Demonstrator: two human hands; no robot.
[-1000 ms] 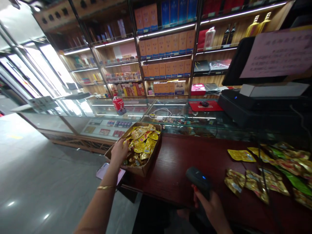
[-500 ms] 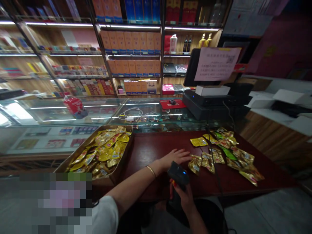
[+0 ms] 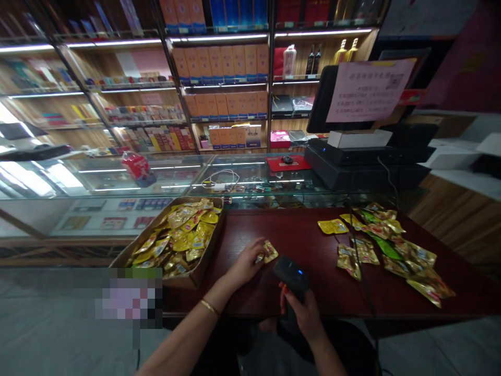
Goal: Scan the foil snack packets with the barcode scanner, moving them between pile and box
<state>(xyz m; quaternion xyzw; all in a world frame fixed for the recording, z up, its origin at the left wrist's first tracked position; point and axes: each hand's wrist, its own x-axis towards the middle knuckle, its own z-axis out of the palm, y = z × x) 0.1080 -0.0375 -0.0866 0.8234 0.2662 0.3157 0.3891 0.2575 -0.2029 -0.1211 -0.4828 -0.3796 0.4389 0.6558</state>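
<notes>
My left hand, with a gold bangle at the wrist, has its fingers closed on a small gold snack packet over the dark red tabletop. My right hand is wrapped round the handle of a black barcode scanner showing a blue light, at the table's near edge. Two gold packets lie side by side to the right of the scanner. Behind them is a flat yellow packet. A cardboard box heaped with yellow and gold packets stands left of my left hand.
More gold and green packets lie loosely at the table's right. A dark cable crosses the right side. Behind the table runs a glass display counter bearing a red bag, a white cable, a mouse and a monitor.
My left hand has moved left from the loose packets and now has one gold packet in its fingers. My right hand still holds the scanner. The whole view has shifted slightly.
</notes>
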